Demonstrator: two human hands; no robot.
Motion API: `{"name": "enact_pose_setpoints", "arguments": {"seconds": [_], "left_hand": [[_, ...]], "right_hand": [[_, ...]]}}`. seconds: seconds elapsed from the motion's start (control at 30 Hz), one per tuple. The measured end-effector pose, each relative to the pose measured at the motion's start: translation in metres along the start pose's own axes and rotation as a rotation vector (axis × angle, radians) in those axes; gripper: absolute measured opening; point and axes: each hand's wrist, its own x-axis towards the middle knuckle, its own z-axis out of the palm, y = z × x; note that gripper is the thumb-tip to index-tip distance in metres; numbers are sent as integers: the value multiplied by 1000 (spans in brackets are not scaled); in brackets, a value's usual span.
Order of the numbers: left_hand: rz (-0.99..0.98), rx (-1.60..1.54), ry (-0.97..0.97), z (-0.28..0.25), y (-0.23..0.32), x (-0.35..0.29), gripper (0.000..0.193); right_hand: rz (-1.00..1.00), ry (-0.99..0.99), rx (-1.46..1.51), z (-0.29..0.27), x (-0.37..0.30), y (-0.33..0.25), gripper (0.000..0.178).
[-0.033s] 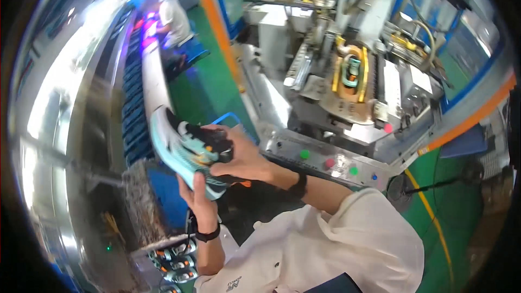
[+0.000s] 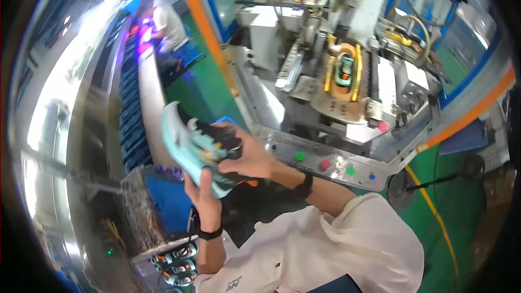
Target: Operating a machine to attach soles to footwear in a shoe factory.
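Note:
A teal, white and black sneaker (image 2: 184, 144) is tilted between my two hands, its white-and-teal sole side facing left. My left hand (image 2: 206, 206) grips the lower end of the sole from below, thumb pressed against its side. My right hand (image 2: 252, 157) is closed around the black upper near the ankle opening, and its fingertips are partly hidden behind the shoe. Small orange accents show on the upper. Both wrists wear dark bands.
To the right stands a machine with a shoe-shaped piece (image 2: 344, 69) in its fixture and a button panel (image 2: 325, 163) along its front. A conveyor (image 2: 133, 97) runs on the left, where another person (image 2: 169, 24) sits. Several similar shoes (image 2: 179, 266) lie below my left arm.
Both hands and the sneaker have moved slightly to the right, and the shoe has turned a little. The machine and conveyor sit slightly further left in view. My grip looks the same.

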Motion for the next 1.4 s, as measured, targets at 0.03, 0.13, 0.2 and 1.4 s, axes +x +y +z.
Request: {"name": "enact_pose_setpoints", "arguments": {"seconds": [0.03,0.13,0.2,1.4], "left_hand": [[-48,98,-130,44,-2,5,51],[-150,101,-516,137,-46,30,50],[-249,17,-632,195,-83,52,52],[-803,107,-676,222,-93,135,43]], "right_hand": [[57,114,-17,-46,-14,-4,75],[-30,476,-107,-152,-61,-21,70],[-20,671,-194,-213,-96,-32,68],[878,841,-1065,-549,63,1,53]]}}
